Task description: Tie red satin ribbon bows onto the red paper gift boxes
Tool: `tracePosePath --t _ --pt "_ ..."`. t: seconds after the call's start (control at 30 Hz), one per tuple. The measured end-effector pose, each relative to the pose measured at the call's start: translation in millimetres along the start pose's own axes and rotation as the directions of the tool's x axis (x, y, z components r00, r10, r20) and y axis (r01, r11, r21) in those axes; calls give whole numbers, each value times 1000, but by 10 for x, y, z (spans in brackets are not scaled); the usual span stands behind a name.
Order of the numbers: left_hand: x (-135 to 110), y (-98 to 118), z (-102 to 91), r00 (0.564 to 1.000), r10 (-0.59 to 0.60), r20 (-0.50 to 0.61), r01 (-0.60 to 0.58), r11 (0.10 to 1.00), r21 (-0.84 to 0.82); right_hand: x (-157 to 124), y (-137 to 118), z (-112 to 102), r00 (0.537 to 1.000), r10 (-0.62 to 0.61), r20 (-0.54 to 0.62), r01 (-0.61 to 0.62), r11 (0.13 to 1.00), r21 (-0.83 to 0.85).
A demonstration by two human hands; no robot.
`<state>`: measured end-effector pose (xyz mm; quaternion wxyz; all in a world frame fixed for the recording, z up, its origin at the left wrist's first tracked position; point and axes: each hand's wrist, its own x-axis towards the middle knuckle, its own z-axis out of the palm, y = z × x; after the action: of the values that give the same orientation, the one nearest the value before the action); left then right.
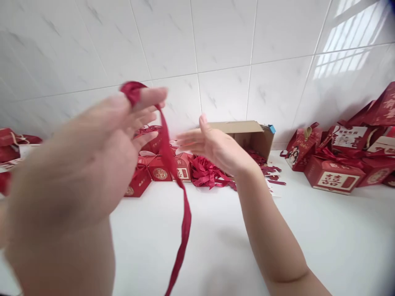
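Note:
Raised close to the camera, my left hand (95, 152) is blurred by motion. A dark red ribbon (168, 152) is looped around its upper finger. From that loop the ribbon hangs down, twisting past the bottom of the view. Other fingers of this hand are stretched loosely, and its palm side is partly hidden. My right hand (220, 148) is held in the air to the right of the ribbon, apart from it. Its thumb points up and its fingers extend to the left, with nothing in them.
Red gift boxes (160, 167) stand by the tiled wall (222, 41), behind a white tabletop (216, 234). Beside them lies a heap of red ribbons (208, 172). A cardboard box (262, 144) on its side holds red pieces. More red boxes (336, 174) are piled at right.

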<state>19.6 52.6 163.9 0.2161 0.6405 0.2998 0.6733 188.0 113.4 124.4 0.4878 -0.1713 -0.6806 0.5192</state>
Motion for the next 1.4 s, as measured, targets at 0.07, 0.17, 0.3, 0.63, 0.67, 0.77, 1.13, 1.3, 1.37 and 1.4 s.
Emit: tracePosePath --t 0.07,0.17,0.3,0.63,0.67,0.77,1.13,1.3,1.37,1.4 --pt "53 -67 120 994 -47 103 53 997 -61 -23 -55 143 985 42 164 -67 987 149" --pt "32 -223 174 995 16 101 -3 991 -134 13 -44 238 973 61 224 -116 963 244" --pt "132 -474 5 995 -8 -101 -6 991 -137 100 30 157 998 24 54 -35 978 205" --pt "552 -1713 -676 858 -502 107 161 461 872 -8 -40 24 879 -228 -418 201 974 -108" --pt "536 -1803 -664 841 -526 126 154 456 877 -26 -50 51 866 -251 -432 206 967 -148" --pt "486 -1944 -595 797 -576 183 116 443 889 -69 -57 135 847 -307 -433 197 940 -280" --pt "496 -1331 -608 879 -392 272 87 692 717 -52 25 273 915 -220 -338 110 942 -316" --pt "373 -833 -610 953 -246 179 209 957 199 -56 53 315 921 -202 -332 111 955 -274" --pt "314 -689 -595 977 -188 102 176 978 115 -70 57 323 916 -208 -344 104 949 -296" --pt "288 -636 -586 985 -160 59 153 983 105 -78 59 327 909 -219 -356 102 943 -318"
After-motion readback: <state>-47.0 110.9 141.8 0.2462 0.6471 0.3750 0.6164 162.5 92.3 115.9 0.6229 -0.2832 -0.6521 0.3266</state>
